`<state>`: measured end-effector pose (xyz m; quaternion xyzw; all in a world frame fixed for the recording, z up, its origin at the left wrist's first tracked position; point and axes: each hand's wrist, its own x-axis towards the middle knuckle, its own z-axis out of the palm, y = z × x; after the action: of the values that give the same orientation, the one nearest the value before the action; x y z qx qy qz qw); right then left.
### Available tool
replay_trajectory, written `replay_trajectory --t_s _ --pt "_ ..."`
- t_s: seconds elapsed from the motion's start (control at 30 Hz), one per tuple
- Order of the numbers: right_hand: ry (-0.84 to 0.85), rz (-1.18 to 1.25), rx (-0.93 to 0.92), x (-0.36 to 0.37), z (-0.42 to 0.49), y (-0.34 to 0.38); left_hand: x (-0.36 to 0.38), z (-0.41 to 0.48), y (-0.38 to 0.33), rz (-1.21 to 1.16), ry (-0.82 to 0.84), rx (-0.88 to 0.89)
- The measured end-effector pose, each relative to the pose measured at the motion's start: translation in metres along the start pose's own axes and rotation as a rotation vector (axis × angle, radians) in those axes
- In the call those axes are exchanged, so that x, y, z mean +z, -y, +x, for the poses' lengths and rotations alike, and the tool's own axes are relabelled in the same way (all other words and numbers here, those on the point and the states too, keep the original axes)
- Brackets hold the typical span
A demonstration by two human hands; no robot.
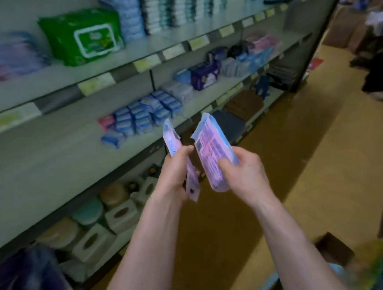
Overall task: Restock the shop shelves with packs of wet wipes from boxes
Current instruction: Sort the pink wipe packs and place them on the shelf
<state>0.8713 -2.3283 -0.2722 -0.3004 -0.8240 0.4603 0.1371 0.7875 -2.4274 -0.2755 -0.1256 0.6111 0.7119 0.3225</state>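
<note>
The green wipes pack (84,36) stands on the top shelf (39,82), with a blurred purple pack (6,55) to its left and tall stacks of blue and white packs (172,6) just to its right. On the shelf below (46,154), off to the pack's right, lie small blue packs (141,117) and a dark purple pack (203,76). Lower still sit white tissue boxes (120,214) and round tubs (87,212). Far below and to the right, the tan floor (304,157) carries a cardboard box (333,248).

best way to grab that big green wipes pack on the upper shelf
Probably by its upper edge, reaching in from the front. The green wipes pack stands upright, lid facing the aisle, with open space above, while the blue stacks crowd its right side. It looks soft, so pinch across its thickness.
</note>
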Motion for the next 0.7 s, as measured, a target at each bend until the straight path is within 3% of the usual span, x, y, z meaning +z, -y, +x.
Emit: replay_trajectory --t_s 0.4,0.7 --pt "0.038 0.055 -0.179 0.1 0.064 0.112 -0.1 0.047 -0.106 -0.213 -0.077 0.118" --pt "0.137 0.162 -0.352 0.135 0.108 0.165 -0.128 0.065 -0.155 -0.345 -0.092 0.296"
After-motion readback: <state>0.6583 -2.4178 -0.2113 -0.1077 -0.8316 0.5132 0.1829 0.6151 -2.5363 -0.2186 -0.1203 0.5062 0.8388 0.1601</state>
